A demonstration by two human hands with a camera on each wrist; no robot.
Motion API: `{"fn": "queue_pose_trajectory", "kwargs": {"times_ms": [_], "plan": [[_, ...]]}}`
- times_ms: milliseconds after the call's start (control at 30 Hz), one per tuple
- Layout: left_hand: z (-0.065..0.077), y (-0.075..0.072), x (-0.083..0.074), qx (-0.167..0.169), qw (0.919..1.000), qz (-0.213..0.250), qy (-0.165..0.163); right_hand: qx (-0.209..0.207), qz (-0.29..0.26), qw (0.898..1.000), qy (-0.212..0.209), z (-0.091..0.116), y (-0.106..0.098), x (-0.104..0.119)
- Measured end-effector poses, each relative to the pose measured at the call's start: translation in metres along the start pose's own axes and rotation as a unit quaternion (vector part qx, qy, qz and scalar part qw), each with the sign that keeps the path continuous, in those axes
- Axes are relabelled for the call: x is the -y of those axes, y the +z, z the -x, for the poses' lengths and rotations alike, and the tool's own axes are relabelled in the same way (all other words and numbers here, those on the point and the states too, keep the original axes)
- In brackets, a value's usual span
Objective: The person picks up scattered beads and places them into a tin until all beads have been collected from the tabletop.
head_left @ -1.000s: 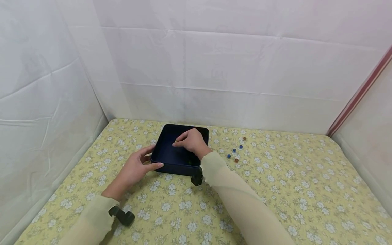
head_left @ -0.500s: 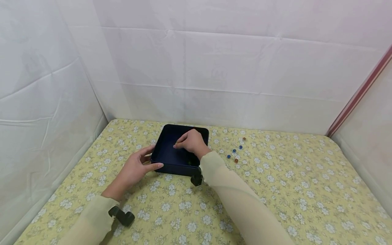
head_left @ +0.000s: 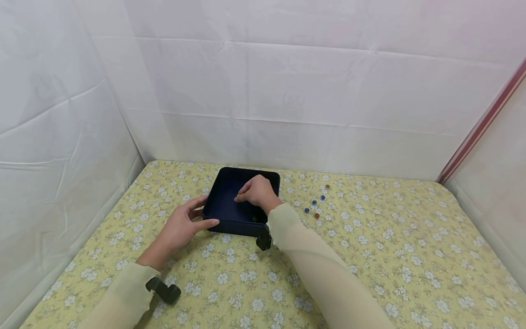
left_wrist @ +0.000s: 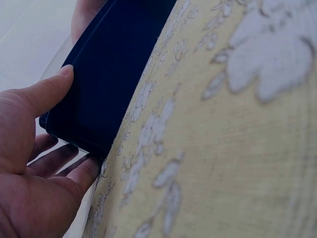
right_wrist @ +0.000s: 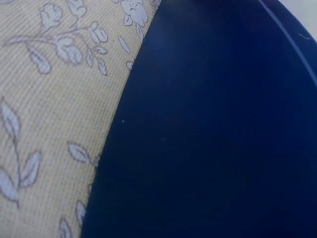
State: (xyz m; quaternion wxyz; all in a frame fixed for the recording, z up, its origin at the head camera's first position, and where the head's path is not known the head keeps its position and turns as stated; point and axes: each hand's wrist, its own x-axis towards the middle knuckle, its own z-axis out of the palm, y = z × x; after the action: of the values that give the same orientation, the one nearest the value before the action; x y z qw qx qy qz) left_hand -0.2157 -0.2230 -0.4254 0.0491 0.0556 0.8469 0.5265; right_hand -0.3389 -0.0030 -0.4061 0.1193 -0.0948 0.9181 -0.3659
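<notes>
A dark blue square tray (head_left: 223, 210) with raised walls sits on the flowered cloth. My left hand (head_left: 183, 225) grips its near left corner; in the left wrist view the thumb (left_wrist: 57, 87) lies on the tray's front wall and the fingers bend round the side. Over the inside of the tray, my right hand (head_left: 256, 191) has its thumb and forefinger pinched together. A tiny amber-brown piece seems to be between those fingertips, mostly hidden. One small dark greenish thing (head_left: 254, 219) lies inside near the front wall. The right wrist view shows the tray's wall (right_wrist: 208, 129) but no hand.
Right of the tray lie several small round pieces: blue ones (head_left: 314, 202) and brown ones (head_left: 317, 216). The yellow flowered tablecloth (head_left: 390, 256) extends to both sides. White sheet walls (head_left: 304, 91) stand behind and beside the table.
My right hand has shifted slightly right and towards me within the tray, fingertips still together. The left hand, the tray and the loose pieces stay put.
</notes>
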Motion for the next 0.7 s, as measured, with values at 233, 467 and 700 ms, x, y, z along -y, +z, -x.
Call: {"fn": "queue_pose_trajectory", "kwargs": {"times_ms": [233, 467, 700], "plan": [[-0.0004, -0.0002, -0.0007, 0.000, 1.0000, 0.004, 0.000, 0.002, 0.017, 1.000, 0.008, 0.0023, -0.0016, 0.0030], [-0.0007, 0.0000, -0.0009, -0.001, 1.0000, 0.002, 0.001, -0.001, 0.027, 1.000, 0.010, 0.0027, -0.0011, 0.0034], [-0.0003, 0.0003, -0.0005, 0.000, 1.0000, 0.001, 0.000, -0.001, 0.026, 0.999, 0.019, 0.0011, 0.0024, 0.0018]]}}
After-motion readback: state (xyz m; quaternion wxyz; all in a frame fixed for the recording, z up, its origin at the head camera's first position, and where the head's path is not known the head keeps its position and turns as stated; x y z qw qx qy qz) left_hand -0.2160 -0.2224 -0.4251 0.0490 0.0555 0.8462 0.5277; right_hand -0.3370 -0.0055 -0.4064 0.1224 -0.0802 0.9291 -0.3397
